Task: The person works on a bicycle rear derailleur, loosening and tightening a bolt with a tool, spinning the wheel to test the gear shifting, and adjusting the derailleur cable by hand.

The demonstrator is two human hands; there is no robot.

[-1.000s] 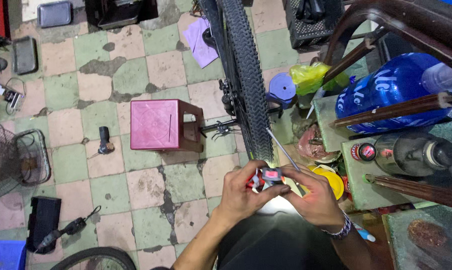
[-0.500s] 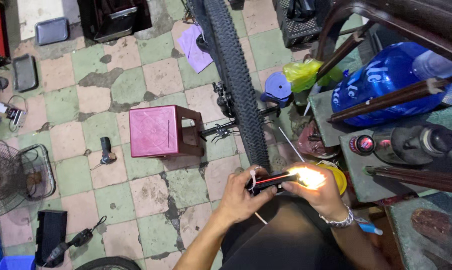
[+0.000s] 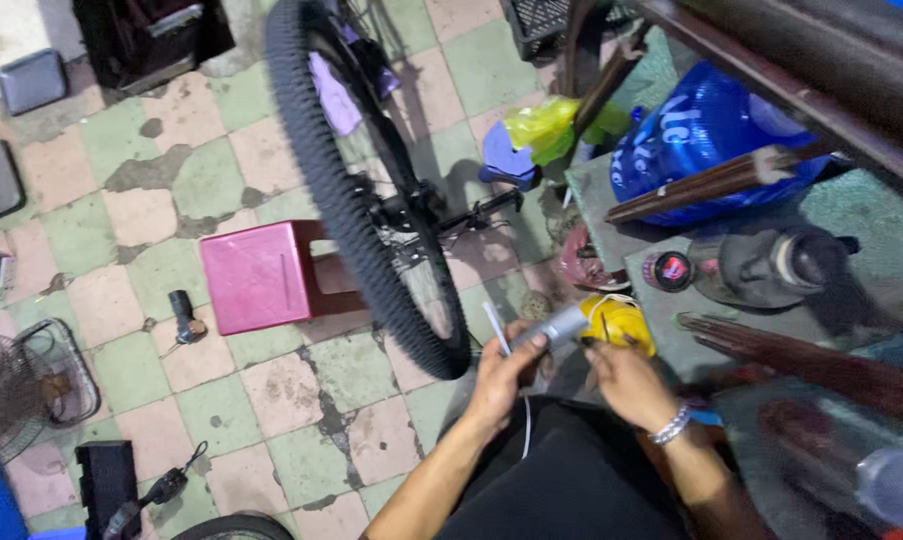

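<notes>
One bicycle wheel (image 3: pixel 371 220) stood upright on the tiled floor (image 3: pixel 141 170). Just right of its lower edge, two hands worked: the left hand (image 3: pixel 501 375) closed its grip around one silver tube (image 3: pixel 559 325), the right hand (image 3: pixel 621 380) pinched beside one yellow roll (image 3: pixel 626 320). One pink stool (image 3: pixel 256 275) sat left of the wheel
</notes>
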